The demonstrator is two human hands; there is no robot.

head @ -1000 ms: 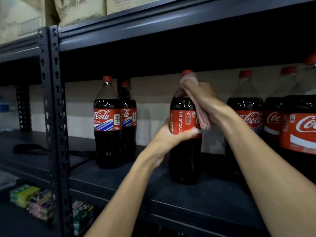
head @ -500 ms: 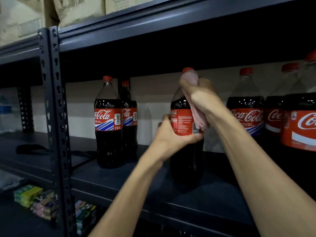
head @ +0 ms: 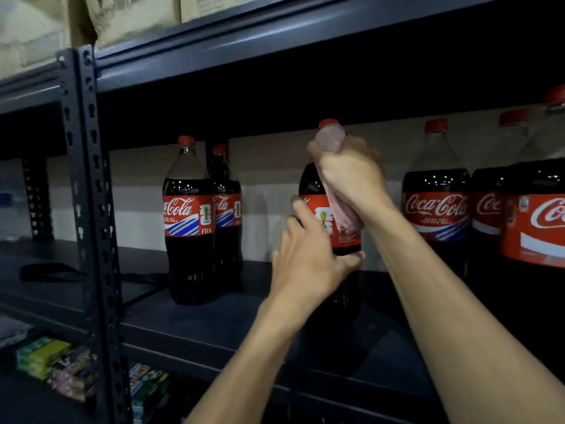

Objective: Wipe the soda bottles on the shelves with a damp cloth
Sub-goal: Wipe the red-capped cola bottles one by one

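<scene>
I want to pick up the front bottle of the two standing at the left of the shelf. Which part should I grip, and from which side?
Grip the front left bottle around its red label, where the upright body is straight and wide, coming from the front right. A second bottle stands close behind it and the shelf post is at its left.

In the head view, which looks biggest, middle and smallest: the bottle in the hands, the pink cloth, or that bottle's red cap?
1. bottle: largest.
2. cloth: smaller, though the right hand hides part of it.
3. cap: smallest, partly covered by the cloth.
All sit equally near, so the order is safe.
</scene>
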